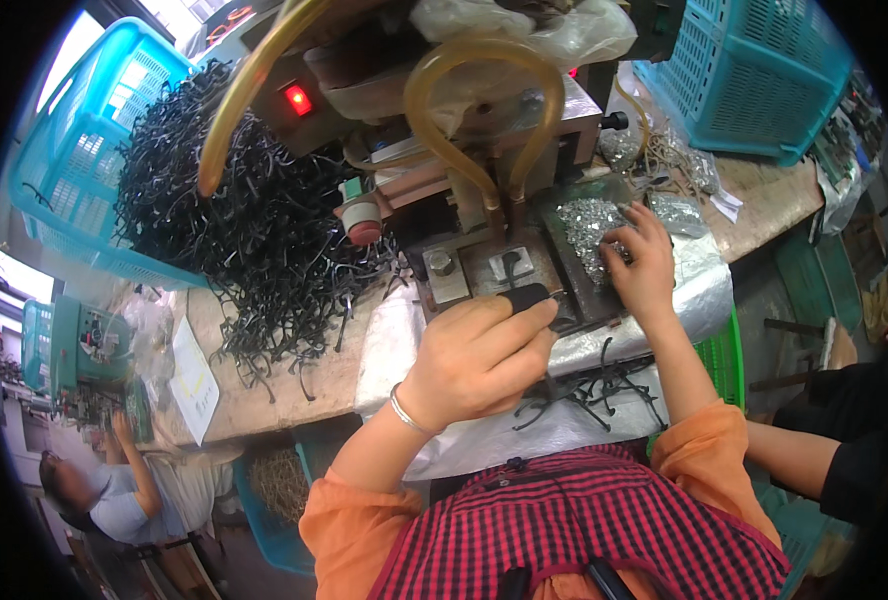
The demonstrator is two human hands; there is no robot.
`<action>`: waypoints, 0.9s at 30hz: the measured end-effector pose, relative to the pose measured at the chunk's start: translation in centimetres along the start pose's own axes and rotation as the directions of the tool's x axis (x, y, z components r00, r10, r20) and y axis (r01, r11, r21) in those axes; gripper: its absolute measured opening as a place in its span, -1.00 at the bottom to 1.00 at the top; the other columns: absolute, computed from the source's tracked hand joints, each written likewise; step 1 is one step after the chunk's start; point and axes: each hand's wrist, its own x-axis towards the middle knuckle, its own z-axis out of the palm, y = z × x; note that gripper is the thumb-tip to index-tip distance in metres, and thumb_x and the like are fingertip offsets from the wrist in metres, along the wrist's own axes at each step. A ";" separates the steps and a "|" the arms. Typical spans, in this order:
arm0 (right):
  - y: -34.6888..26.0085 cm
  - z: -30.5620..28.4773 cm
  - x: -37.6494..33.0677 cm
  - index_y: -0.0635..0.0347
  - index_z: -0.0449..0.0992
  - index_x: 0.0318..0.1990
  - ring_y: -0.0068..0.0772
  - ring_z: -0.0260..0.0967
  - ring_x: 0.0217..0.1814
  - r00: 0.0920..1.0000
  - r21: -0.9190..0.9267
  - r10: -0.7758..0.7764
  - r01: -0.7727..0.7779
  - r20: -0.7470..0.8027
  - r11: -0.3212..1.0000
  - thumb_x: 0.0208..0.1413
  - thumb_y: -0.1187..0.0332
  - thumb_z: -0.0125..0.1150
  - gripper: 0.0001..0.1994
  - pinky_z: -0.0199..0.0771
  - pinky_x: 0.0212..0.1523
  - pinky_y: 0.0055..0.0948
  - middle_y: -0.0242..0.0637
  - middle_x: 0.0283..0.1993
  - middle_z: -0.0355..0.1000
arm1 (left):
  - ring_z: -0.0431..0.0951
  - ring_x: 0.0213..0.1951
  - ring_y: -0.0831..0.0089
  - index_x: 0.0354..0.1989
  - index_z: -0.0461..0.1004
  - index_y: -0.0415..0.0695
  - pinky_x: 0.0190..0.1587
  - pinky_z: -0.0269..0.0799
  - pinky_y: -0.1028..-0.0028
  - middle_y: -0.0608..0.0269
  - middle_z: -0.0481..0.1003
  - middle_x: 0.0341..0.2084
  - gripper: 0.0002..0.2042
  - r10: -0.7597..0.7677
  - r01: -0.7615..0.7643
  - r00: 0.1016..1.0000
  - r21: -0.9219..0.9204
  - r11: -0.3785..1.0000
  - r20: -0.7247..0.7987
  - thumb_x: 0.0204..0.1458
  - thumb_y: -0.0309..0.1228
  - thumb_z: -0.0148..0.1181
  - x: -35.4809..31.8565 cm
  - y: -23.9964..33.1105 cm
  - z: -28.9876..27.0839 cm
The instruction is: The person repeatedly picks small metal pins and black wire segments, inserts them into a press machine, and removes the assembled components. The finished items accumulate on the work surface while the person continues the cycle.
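My left hand (479,360), with a bracelet at the wrist, is closed in a pinch just in front of the press's metal die. Black material (526,297) shows at its fingertips; whether it is a finger cover or a held part I cannot tell. A small black part lies on the light metal plate (511,265) of the die, beyond that hand. To the right, my right hand (646,262) reaches with bent, parted fingers over a heap of small silvery metal pieces (586,228). Several thin black curved parts (604,392) lie on the foil-covered edge nearest me.
A tall heap of black curved parts (254,220) spills from a blue basket (59,165) at the left. The press carries yellowish hoses (426,85), a lit red switch (297,98) and a red button (362,224). Blue crates (744,80) stand far right. Other people sit at both sides.
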 end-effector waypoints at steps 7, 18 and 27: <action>1.4 0.4 1.1 0.26 0.62 -0.24 -0.28 0.50 -0.11 0.979 0.234 0.202 -0.199 0.009 0.952 0.09 0.47 0.29 -0.90 0.45 -0.05 -0.43 -0.21 -0.19 0.56 | 0.52 -0.50 0.33 -0.37 0.50 -0.15 -0.50 0.42 0.41 0.18 0.59 -0.24 -0.81 -0.060 0.066 0.993 -0.058 0.996 0.101 -0.23 -0.51 0.31 0.8 -0.1 -0.5; 0.1 0.7 -0.5 0.29 0.58 -0.13 -0.53 0.48 -0.17 0.940 0.449 0.340 -0.307 0.009 0.839 0.20 0.51 0.22 -0.87 0.46 -0.10 -0.52 -0.29 -0.20 0.55 | 0.63 -0.23 0.25 -0.19 0.55 -0.17 0.12 0.51 0.14 0.12 0.55 0.07 -0.76 -0.220 0.232 0.959 0.049 0.972 -0.181 -0.08 -0.49 0.32 -3.5 3.2 1.1; -2.8 -1.0 0.2 0.30 0.64 -0.14 -0.40 0.52 -0.10 0.967 0.464 0.226 -0.256 0.120 0.848 0.12 0.51 0.30 -0.84 0.44 0.00 -0.45 -0.24 -0.16 0.60 | 0.57 -0.37 0.38 -0.32 0.67 -0.14 -0.31 0.41 0.49 0.23 0.59 -0.45 -0.92 -0.558 0.820 0.553 0.287 0.495 -0.619 0.01 -0.54 0.35 -9.2 -6.9 -11.7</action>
